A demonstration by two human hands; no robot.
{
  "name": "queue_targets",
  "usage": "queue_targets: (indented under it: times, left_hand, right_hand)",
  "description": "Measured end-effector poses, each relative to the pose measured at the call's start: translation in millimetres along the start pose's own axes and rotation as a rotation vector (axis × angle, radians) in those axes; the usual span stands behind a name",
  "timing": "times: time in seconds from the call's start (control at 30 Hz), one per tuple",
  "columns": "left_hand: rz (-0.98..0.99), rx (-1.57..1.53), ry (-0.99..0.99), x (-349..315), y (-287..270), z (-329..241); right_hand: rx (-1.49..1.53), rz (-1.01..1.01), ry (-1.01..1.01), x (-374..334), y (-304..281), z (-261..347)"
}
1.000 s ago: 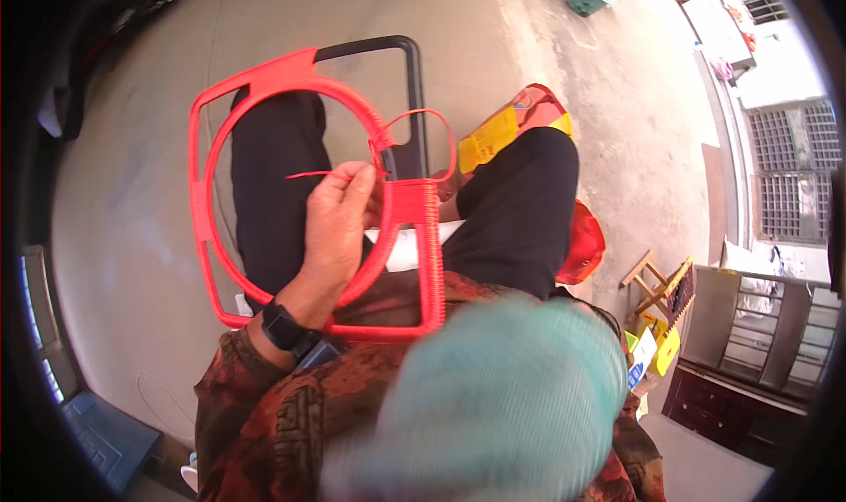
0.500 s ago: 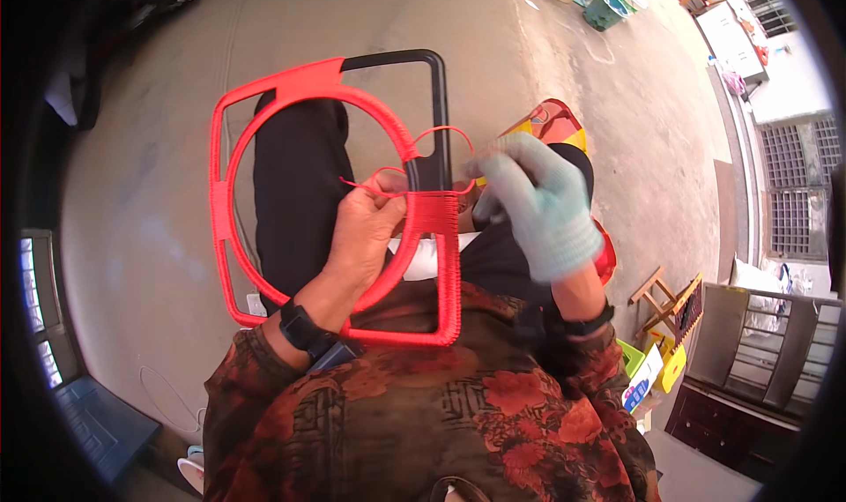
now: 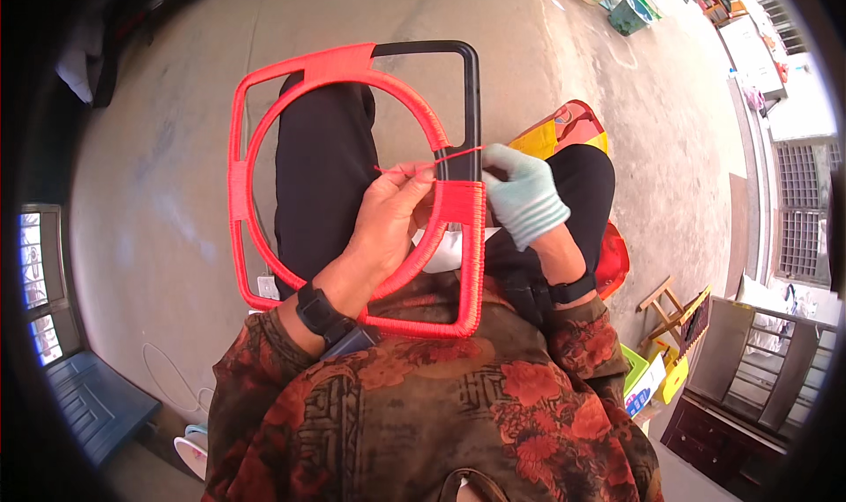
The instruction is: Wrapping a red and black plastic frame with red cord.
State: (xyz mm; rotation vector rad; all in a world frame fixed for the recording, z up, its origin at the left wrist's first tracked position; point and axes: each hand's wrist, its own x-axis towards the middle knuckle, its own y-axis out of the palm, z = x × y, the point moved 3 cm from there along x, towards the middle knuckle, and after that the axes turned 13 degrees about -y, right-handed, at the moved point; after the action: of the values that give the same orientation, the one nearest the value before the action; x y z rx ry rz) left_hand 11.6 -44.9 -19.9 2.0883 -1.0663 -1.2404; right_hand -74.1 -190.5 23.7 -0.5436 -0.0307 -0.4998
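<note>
A square frame with rounded corners and an inner ring (image 3: 238,193) leans upright over my lap, mostly wrapped in red cord. Its upper right corner (image 3: 471,88) is bare black. My bare left hand (image 3: 383,224) is closed at the right side of the ring, pinching the thin red cord (image 3: 458,155) between thumb and finger. Across the bare black strip the cord runs tight to my right hand (image 3: 529,202), which wears a pale blue knitted glove. The right fingers are closed on the cord just outside the frame's right bar; their tips are partly hidden.
My knees in black trousers (image 3: 322,176) lie behind the frame. By my right leg are red and yellow bags (image 3: 564,132). A wooden folding stool (image 3: 674,317) and yellow and green containers stand on the right. Buckets (image 3: 630,13) are far off, and a blue bench (image 3: 97,405) is at left.
The loose red loop has been drawn straight across the black strip. My right hand has come lower and closer to the frame's bar. Frame and left hand appear shifted slightly right.
</note>
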Motion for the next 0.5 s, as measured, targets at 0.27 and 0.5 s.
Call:
queue_targets:
  times: [0.27, 0.5]
  left_hand:
    - [0.064, 0.044, 0.046, -12.6, 19.0, -10.6]
    - [0.074, 0.152, 0.041, -12.3, 9.2, -4.6]
  right_hand:
    - [1.436, -0.440, 0.140, -43.2, -45.1, 0.4]
    - [1.242, -0.221, 0.124, -28.3, -28.4, 49.1]
